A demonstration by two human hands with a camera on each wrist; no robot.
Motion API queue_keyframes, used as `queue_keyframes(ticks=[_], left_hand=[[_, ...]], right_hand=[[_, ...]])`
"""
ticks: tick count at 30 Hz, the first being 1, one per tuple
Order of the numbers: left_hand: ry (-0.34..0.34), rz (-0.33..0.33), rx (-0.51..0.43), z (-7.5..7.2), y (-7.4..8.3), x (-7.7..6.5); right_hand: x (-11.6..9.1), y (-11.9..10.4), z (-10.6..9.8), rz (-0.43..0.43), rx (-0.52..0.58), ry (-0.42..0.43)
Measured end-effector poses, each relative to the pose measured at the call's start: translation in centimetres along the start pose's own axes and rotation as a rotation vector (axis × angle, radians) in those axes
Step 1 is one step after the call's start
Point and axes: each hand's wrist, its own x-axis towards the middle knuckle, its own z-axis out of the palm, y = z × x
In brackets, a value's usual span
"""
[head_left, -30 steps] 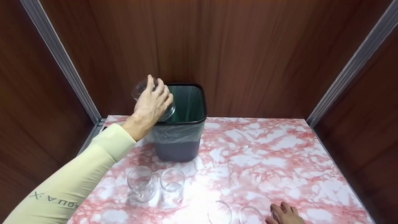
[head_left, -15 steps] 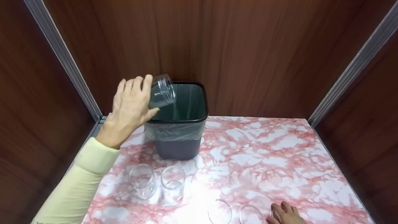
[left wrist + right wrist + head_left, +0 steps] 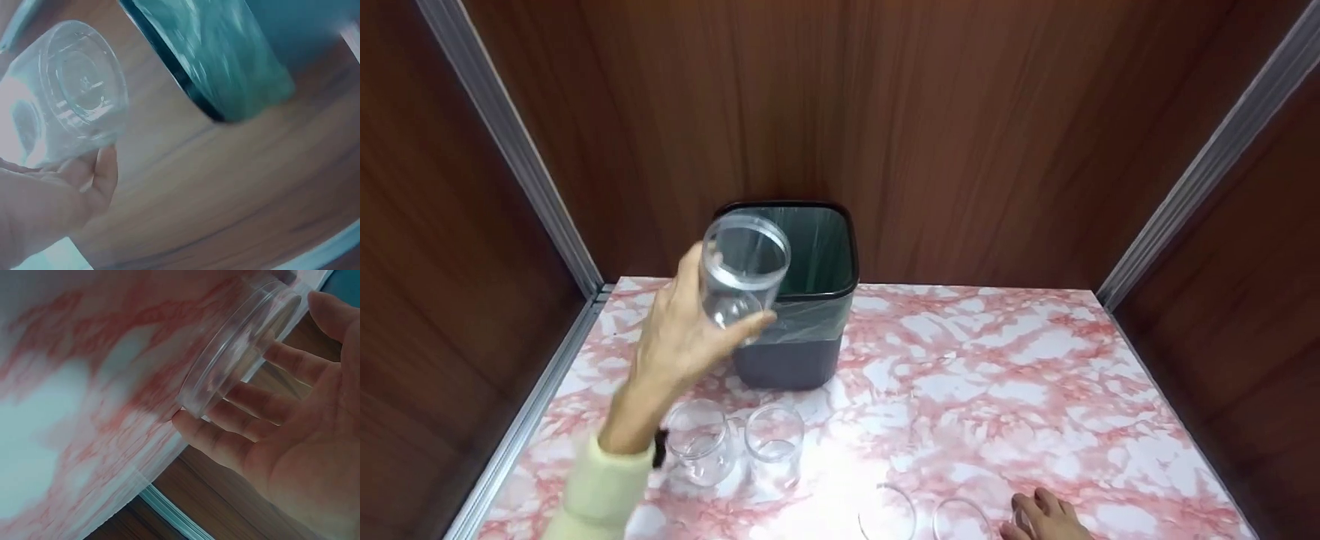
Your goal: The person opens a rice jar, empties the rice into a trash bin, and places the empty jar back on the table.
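My left hand [image 3: 679, 337] grips a clear jar [image 3: 735, 311] around its side, just in front of the trash bin [image 3: 787, 364]. The jar's mouth faces up towards the head view, and I see nothing inside it. In the left wrist view its round base [image 3: 84, 84] shows, with the bin close by. At the lower right, my right hand [image 3: 1050, 517] lies low over the table, its fingers loosely extended. Beside those fingertips, the right wrist view shows a clear round-rimmed container [image 3: 242, 343], which the fingers overlap.
Two clear jars [image 3: 775, 450] stand on the pink marbled table [image 3: 982, 360] before the bin. Nearer the front edge are two clear round rims [image 3: 913, 517], partly cut off by the frame. The bin has a translucent liner; brown wood panels [image 3: 960, 135] enclose the table.
The jar in my left hand was tipped sideways over the bin; it has turned mouth up and come down and towards me. The right hand stays in place.
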Motion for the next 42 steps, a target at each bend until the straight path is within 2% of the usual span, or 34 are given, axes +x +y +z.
queue_keyframes(ticks=[2,4,6,9,12,15,17,21,24,27,29,32,35,38,42], left_hand=[[-0.027,-0.059,-0.036,0.2,0.4,-1.4],[-0.054,-0.090,-0.075,0.7,0.7,-2.8],[-0.086,-0.106,-0.133,1.3,1.0,-4.1],[-0.113,-0.116,-0.194,2.8,1.4,-6.1],[-0.140,-0.116,-0.234,4.6,1.7,-8.1],[-0.195,-0.112,-0.269,6.8,1.7,-9.9],[-0.235,-0.111,-0.287,8.4,1.6,-10.9],[-0.323,-0.098,-0.274,11.4,1.2,-12.5],[-0.416,-0.117,-0.272,13.0,0.7,-13.3],[-0.481,-0.170,-0.249,14.1,0.1,-13.8],[-0.470,-0.158,-0.186,14.6,0.0,-14.2],[-0.406,-0.086,-0.071,15.0,0.2,-14.4],[-0.337,-0.019,0.004,15.3,0.6,-14.4],[-0.292,-0.015,-0.005,15.5,0.8,-14.6],[-0.267,-0.011,-0.055,16.3,1.0,-15.4]], right_hand=[[3.4,4.6,3.3,-0.044,0.036,0.033],[5.0,6.4,4.6,-0.061,0.039,0.044],[5.0,6.3,4.6,-0.043,0.047,0.039],[4.0,4.9,3.5,-0.005,0.042,0.041],[3.1,4.0,2.9,-0.021,0.023,0.076],[3.2,4.3,3.1,-0.044,-0.006,0.108],[3.5,4.7,3.3,-0.026,-0.004,0.100],[3.9,5.3,3.4,-0.016,-0.025,0.106],[3.7,5.0,3.7,-0.045,-0.032,0.172],[3.4,5.0,4.1,-0.098,-0.041,0.256],[3.4,5.1,4.3,-0.157,-0.053,0.322],[3.4,5.4,4.4,-0.219,-0.069,0.371],[3.4,5.3,4.1,-0.163,-0.057,0.324],[3.5,5.2,3.8,-0.095,-0.036,0.264],[3.3,5.3,4.1,-0.089,-0.038,0.288]])
